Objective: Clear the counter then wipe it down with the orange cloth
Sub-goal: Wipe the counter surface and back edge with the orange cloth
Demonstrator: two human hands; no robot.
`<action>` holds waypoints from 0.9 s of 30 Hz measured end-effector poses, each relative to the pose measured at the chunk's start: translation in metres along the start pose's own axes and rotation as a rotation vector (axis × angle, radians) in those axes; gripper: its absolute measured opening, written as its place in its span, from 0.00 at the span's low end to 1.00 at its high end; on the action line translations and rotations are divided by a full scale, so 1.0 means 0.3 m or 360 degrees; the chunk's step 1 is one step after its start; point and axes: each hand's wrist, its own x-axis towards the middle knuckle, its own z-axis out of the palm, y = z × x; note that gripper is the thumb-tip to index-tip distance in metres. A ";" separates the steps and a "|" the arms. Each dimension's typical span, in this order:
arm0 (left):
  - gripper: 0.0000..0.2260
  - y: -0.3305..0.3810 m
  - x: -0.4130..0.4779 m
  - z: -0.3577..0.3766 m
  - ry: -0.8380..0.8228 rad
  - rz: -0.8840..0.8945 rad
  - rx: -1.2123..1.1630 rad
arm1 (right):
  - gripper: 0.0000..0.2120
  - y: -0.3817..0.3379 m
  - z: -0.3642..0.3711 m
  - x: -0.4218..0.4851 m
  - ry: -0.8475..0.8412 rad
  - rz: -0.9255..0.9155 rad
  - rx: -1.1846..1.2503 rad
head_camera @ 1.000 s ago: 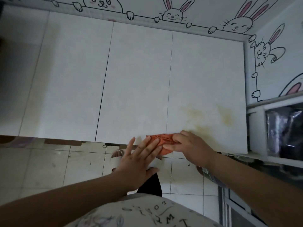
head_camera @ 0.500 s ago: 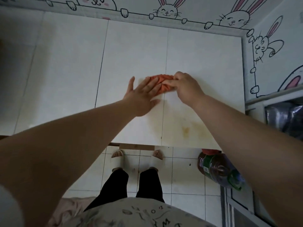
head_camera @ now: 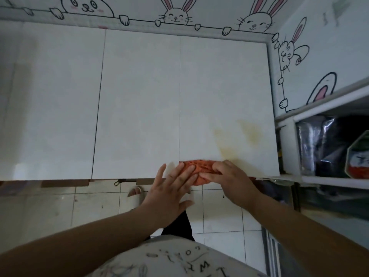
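The orange cloth (head_camera: pixel 200 168) lies bunched at the front edge of the white tiled counter (head_camera: pixel 139 100), right of the middle. My right hand (head_camera: pixel 229 176) grips its right side with fingers curled over it. My left hand (head_camera: pixel 171 192) presses flat on its left side, fingers spread, palm hanging past the counter's edge. Much of the cloth is hidden under both hands. Yellowish stains (head_camera: pixel 245 134) mark the counter just behind and to the right of the cloth.
Walls with rabbit drawings (head_camera: pixel 175 15) close the counter at the back and right. A white shelf unit (head_camera: pixel 323 148) holding dark packages stands at the right. Below the counter edge is tiled floor (head_camera: pixel 60 208) with my feet.
Both hands pulled the cloth back from the counter's middle to its front edge, where it had also been a second ago.
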 end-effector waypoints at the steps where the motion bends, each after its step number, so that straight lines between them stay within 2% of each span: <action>1: 0.31 0.007 0.000 -0.001 0.0009 -0.0008 -0.0001 | 0.21 0.004 0.001 -0.006 -0.0002 -0.0022 -0.0019; 5: 0.31 -0.026 0.023 -0.014 -0.0034 0.0035 0.0012 | 0.17 0.030 -0.018 0.029 -0.0007 -0.0075 0.0005; 8: 0.30 -0.065 0.090 -0.065 -0.0080 0.0003 0.0023 | 0.06 0.047 -0.088 0.139 -0.0002 0.0125 0.0242; 10: 0.30 -0.108 0.187 -0.120 -0.0033 -0.0056 0.0073 | 0.07 0.091 -0.123 0.250 0.0101 0.0214 0.0182; 13: 0.29 -0.186 0.375 -0.219 -0.0069 -0.0199 0.0107 | 0.13 0.169 -0.180 0.417 0.0295 0.0517 0.0349; 15: 0.29 -0.216 0.467 -0.273 -0.0128 -0.0247 0.0096 | 0.13 0.211 -0.204 0.491 0.0296 0.0606 0.0351; 18: 0.29 -0.217 0.501 -0.290 -0.0168 -0.0251 0.0067 | 0.07 0.245 -0.218 0.492 0.0196 0.0505 0.0291; 20: 0.30 -0.192 0.471 -0.269 -0.0140 -0.0225 0.0077 | 0.15 0.243 -0.193 0.431 0.0219 0.0307 0.0083; 22: 0.31 -0.141 0.421 -0.233 -0.0098 -0.0138 0.0044 | 0.22 0.232 -0.164 0.336 0.0204 0.0237 -0.0033; 27: 0.32 0.016 0.261 -0.125 -0.0137 0.0115 0.0062 | 0.21 0.177 -0.071 0.043 0.0070 0.0227 -0.0102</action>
